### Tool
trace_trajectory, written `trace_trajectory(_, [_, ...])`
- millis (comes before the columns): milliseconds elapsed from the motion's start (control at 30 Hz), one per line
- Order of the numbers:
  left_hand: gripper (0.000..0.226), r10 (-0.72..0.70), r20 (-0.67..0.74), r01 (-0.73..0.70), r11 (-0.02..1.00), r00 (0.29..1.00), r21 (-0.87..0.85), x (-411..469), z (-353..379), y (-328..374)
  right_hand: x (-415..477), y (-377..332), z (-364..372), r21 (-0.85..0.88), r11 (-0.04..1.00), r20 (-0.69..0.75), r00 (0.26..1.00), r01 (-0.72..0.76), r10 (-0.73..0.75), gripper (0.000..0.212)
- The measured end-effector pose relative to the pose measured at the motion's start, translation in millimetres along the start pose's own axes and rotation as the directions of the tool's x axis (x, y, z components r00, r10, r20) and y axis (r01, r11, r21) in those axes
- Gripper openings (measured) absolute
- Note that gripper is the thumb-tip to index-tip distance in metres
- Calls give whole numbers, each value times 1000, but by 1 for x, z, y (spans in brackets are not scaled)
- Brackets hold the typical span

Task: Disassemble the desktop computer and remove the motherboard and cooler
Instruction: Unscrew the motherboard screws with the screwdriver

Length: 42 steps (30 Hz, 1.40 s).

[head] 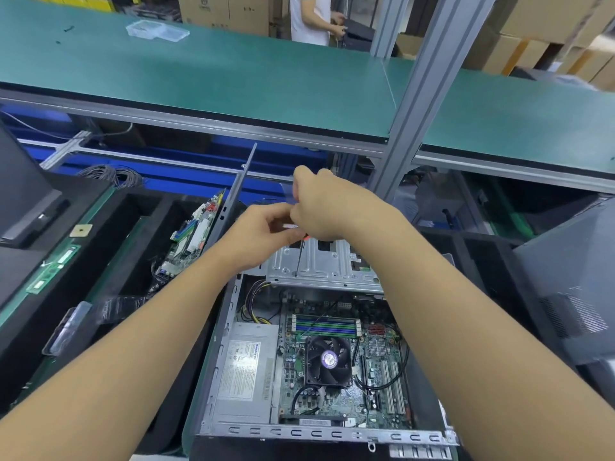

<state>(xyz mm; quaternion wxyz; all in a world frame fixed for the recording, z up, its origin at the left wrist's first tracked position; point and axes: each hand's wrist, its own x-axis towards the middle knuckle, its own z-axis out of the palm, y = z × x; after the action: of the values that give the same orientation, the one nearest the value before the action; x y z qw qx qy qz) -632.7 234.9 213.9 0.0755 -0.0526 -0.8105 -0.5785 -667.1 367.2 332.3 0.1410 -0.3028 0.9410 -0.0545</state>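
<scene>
I classify this site as an electronics disassembly workshop on a warehouse floor. Indicators:

- A long shelf covered in green matting spans the upper frame, carried on an aluminium profile post.
- Stacked cardboard boxes fill the upper right.
- A second person in a white shirt works at top centre.
- At centre left, a black bin holds a loose circuit board.
- An opened desktop computer occupies the lower centre.
</scene>
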Motion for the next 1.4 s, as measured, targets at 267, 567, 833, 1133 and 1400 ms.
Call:
trace_trajectory(267, [27,-49,-101,55,997,994,58,5,9,-3,2,1,3,44,994,-40,994,-103,104,38])
trace_trajectory(567, [26,-19,4,19,1000,1000,-8,2,12,-3,5,9,3,48,999,-47,999,3,-1,23])
trace_trajectory(833, [10,-92,-73,102,985,993,139,11,17,1,6,6,9,104,985,-98,984,-137,147,52])
trace_trajectory(1133, [13,-58,11,58,996,998,-74,0,8,-9,11,15,6,97,995,-38,999,35,-31,30])
trace_trajectory(1400, [30,-160,-105,170,981,982,92,13,15,-8,17,13,13,17,993,-140,983,-113,115,50])
